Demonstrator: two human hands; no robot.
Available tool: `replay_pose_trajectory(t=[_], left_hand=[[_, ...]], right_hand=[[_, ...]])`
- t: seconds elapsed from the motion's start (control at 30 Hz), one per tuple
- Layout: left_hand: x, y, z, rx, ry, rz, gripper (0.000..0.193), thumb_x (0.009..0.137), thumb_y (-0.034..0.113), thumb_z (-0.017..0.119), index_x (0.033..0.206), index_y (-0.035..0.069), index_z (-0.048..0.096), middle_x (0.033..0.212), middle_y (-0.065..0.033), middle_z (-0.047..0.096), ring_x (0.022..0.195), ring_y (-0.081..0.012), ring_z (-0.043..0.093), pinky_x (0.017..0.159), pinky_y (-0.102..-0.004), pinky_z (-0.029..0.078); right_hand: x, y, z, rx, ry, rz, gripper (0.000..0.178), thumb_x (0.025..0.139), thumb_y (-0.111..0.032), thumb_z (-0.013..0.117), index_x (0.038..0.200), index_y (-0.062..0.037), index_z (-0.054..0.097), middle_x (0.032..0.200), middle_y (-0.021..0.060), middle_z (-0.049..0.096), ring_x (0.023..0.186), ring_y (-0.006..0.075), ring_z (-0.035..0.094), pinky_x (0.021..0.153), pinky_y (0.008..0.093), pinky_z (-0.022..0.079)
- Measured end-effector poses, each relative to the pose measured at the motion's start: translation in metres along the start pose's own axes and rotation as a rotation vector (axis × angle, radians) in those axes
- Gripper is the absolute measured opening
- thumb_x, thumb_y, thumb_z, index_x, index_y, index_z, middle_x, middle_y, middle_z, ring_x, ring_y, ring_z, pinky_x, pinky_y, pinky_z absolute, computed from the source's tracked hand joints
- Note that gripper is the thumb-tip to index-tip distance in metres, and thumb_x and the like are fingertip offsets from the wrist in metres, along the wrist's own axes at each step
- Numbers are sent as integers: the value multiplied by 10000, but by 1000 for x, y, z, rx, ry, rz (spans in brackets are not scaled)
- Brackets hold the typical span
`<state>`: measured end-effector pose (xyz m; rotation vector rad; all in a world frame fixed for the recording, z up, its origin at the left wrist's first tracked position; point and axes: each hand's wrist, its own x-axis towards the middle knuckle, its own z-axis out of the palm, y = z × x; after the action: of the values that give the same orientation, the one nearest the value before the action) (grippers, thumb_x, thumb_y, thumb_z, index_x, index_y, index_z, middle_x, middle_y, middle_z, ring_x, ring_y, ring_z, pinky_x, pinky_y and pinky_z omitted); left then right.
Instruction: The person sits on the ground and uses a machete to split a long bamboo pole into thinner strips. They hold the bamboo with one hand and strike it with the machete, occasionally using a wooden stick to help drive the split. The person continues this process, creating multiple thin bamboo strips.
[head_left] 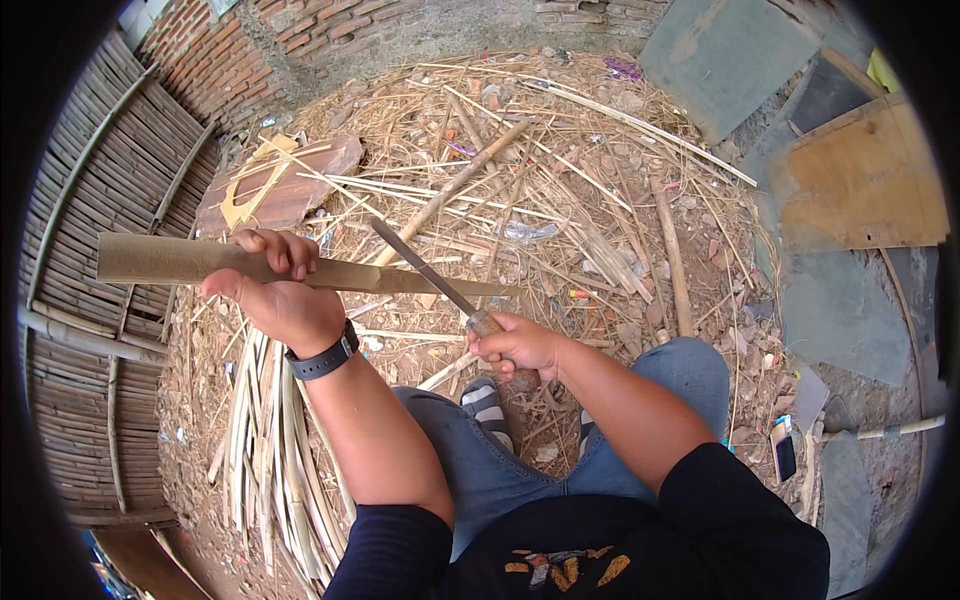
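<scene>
My left hand [282, 290], with a dark watch on the wrist, grips a wide split piece of bamboo [165, 260] from below, fingers curled over its upper edge. The piece lies nearly level across my view and narrows to a point on the right. In my right hand [520, 347] is the wooden handle of a long knife [425, 268]. Its dark, straight blade slants up and to the left, crossing the bamboo near its narrowing part. Whether the edge touches the bamboo I cannot tell.
Split bamboo strips [275, 450] lie heaped at my left. A reddish-brown slab [330, 165] and several poles [470, 180] rest among shavings on the ground. A bamboo-slat wall [110, 200] stands at the left, sheets [850, 180] lean at the right, and a phone [783, 450] lies near my right side.
</scene>
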<state>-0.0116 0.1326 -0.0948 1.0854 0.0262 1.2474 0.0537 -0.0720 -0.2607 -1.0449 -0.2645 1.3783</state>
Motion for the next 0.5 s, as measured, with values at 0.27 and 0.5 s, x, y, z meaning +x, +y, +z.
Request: replay_pose_trajectory(t=[0.27,0.5], left_hand=[[1,0,2,3,45,9,702,806,815,461,897,120,480,675,21,387,521,-90,359,527,-226,321],[0,0,-5,-22,17,-7,694,808,813,465,901,124,478,683,20,386,522,-91,355,533,-228,323]], right_hand=[[-5,-7,8,-11,-34,5,225,901,-120,646,1059,-91,490,703,-33,473,499,35,428,474,236,400],[-12,-10,19,51,-74,5,237,891,-129,659,1055,-90,493,707,-44,469,500,26,433,483,239,419]])
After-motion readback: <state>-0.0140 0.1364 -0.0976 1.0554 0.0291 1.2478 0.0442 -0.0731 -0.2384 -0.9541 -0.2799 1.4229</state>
